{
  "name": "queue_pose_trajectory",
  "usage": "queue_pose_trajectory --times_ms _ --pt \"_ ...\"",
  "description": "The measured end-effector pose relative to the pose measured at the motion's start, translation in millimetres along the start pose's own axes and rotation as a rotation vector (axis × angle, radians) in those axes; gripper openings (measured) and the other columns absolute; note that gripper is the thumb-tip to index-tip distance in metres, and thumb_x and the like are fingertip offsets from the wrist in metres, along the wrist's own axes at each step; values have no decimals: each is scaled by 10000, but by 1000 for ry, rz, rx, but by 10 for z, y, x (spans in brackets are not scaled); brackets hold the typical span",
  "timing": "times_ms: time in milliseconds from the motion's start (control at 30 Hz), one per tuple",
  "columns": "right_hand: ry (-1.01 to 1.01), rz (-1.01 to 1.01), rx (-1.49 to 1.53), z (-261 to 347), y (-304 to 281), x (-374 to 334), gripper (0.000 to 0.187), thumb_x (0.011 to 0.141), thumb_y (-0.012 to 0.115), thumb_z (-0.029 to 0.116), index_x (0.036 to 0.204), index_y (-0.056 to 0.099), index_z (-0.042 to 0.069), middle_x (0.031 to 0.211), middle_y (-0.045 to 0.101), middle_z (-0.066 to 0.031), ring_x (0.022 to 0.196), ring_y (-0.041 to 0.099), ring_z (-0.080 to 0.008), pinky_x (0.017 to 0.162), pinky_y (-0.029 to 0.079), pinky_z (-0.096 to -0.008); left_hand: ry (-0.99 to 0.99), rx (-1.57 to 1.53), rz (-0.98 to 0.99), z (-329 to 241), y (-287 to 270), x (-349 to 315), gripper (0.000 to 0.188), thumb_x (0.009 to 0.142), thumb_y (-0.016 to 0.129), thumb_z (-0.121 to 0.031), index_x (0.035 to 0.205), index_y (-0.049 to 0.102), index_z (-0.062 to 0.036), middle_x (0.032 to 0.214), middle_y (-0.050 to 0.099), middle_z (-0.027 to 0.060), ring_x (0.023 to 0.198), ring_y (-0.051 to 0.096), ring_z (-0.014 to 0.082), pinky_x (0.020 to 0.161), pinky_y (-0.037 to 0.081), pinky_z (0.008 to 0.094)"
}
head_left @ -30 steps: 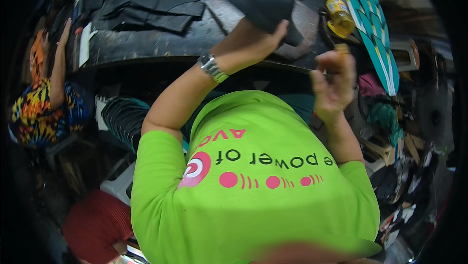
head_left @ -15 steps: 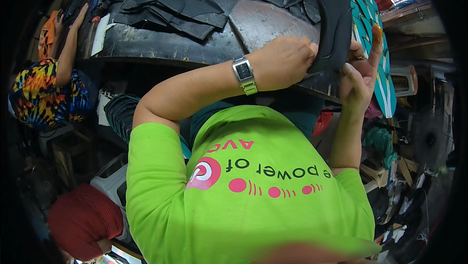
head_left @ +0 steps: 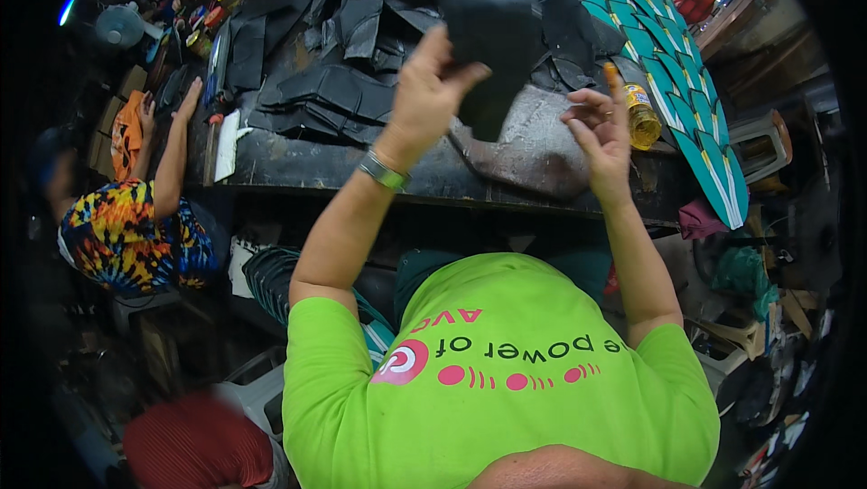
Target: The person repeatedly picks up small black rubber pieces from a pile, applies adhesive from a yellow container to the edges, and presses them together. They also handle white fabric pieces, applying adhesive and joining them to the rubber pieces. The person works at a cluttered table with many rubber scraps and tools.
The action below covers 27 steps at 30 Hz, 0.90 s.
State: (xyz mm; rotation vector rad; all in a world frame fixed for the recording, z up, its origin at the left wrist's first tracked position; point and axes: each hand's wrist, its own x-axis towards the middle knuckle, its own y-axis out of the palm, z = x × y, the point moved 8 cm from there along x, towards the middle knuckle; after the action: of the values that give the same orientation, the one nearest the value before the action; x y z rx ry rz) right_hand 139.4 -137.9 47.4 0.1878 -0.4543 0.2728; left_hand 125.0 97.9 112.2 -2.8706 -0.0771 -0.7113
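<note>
My left hand [head_left: 426, 92] grips the left edge of a black sheet panel [head_left: 497, 65], held over the tabletop [head_left: 302, 162]; my right hand [head_left: 603, 135], apart from the panel on its right side, is loosely open, the orange-tipped index finger extended.

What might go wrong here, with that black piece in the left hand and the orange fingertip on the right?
If the orange on the index fingertip is wet, it might smear the black piece held in the left hand.
The right hand is near the yellow jar, so a stray swing could knock it; a spill might reach the teal pieces beside it.
</note>
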Motion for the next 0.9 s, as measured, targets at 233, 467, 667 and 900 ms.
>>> queue_pose_trajectory --times_ms 233,467,667,900 --pt "183 -55 -6 -647 -119 -49 778 960 584 13 1617 179 118 1111 593 -106 786 609 -98 680 492 -210 -169 43 -51 594 -1377 1042 360 974 674 -125 1310 582 -35 1107 700 23 929 641 69 769 509 217" --pt "264 -101 38 -689 -145 -44 787 946 615 -10 1608 199 81 1042 612 -104 738 616 -90 664 488 -221 -316 -93 -127 1295 -2177 1888 248 1002 643 -145 1222 622 -32 1073 667 -5 877 579 86 801 470 223" --pt "264 -69 3 -711 -129 -43 770 955 602 -9 1607 201 80 1031 614 -99 735 610 -83 662 484 -220 -421 175 -410 1752 -2089 1928 483 932 723 -205 1342 599 17 1043 713 78 854 635 202 828 505 317" --pt "232 -64 2 -694 -127 -36 765 948 603 -22 1601 217 80 1004 608 -89 714 597 -80 652 494 -211 -113 1143 -380 1029 -2091 1431 475 845 766 -413 1230 719 -139 1119 715 185 1063 672 341 928 521 433"
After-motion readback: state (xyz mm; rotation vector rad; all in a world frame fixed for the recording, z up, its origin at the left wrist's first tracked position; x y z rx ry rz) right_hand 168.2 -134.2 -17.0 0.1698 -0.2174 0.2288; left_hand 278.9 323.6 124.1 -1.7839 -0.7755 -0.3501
